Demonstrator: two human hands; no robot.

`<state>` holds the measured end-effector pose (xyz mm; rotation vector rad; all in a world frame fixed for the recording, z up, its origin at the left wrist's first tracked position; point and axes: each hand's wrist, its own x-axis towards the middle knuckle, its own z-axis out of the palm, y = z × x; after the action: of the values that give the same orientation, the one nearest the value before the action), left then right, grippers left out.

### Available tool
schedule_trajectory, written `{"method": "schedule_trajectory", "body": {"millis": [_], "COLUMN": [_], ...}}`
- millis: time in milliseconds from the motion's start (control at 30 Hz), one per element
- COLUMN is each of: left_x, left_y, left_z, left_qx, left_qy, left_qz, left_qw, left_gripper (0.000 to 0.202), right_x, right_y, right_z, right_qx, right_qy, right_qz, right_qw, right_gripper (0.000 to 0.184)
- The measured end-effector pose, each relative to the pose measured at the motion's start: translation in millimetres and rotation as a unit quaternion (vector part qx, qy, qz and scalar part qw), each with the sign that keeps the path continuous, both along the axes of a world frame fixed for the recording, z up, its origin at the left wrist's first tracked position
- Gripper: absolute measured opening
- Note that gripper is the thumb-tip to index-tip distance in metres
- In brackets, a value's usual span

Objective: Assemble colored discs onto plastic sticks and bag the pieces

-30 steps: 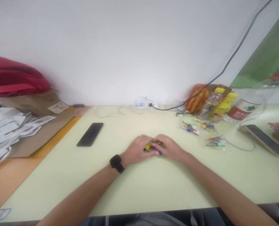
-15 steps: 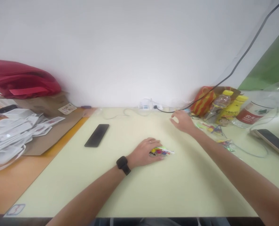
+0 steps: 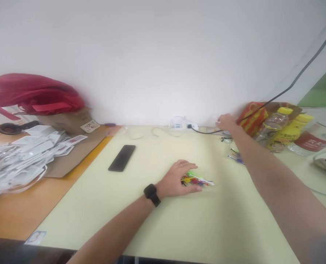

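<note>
My left hand [image 3: 176, 179], with a ring and a black watch [image 3: 152, 194], rests on the pale table. Its thumb and fingers are curved apart around a small pile of coloured plastic pieces [image 3: 197, 179], green, yellow, red, blue and white; the palm hides part of the pile. At the back of the table by the wall, my right hand [image 3: 226, 121] is curled on a crinkled clear plastic bag [image 3: 212, 121]. Its fingertips are small and partly hidden. More coloured pieces [image 3: 236, 157] lie beneath my right forearm, partly covered by it. Near the right wrist is a pair of glasses [image 3: 227, 139].
A black phone [image 3: 122, 158] lies left of centre. White packaging pieces [image 3: 28, 154] and a red cloth bag [image 3: 42, 93] on a cardboard box are at left. Bottles [image 3: 285, 132] and a red-yellow bag [image 3: 252, 117] stand at right. A black cable [image 3: 297, 79] runs to a white power strip [image 3: 178, 123].
My right hand has moved farther back and right to the clear plastic by the wall. My left hand's thumb and fingers have spread wider around the coloured pieces. The view has shifted left.
</note>
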<state>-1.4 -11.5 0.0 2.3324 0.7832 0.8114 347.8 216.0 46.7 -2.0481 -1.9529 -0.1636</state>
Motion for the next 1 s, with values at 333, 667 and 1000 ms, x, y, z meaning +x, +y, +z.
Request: {"method": "schedule_trajectory", "body": {"millis": [333, 667, 1000], "left_x": [-2, -12, -39], "left_y": [12, 82, 98], "left_z": [20.1, 100.4, 95.5], "left_qx": [0.136, -0.110, -0.192], "left_qy": [-0.068, 0.136, -0.006], "left_qz": [0.159, -0.098, 0.040], "left_qw": [0.975, 0.980, 0.980], "left_gripper": [0.065, 0.028, 0.044], "right_x": [-64, -84, -58], "right_y": [-133, -193, -174], "right_z": [54.6, 80.6, 61.0], "right_qx": [-0.024, -0.230, -0.166], "right_qy": [0.298, 0.287, 0.351], "right_qz": [0.316, 0.365, 0.302], "right_qw": [0.901, 0.855, 0.871], "right_gripper": [0.025, 0.037, 0.029]}}
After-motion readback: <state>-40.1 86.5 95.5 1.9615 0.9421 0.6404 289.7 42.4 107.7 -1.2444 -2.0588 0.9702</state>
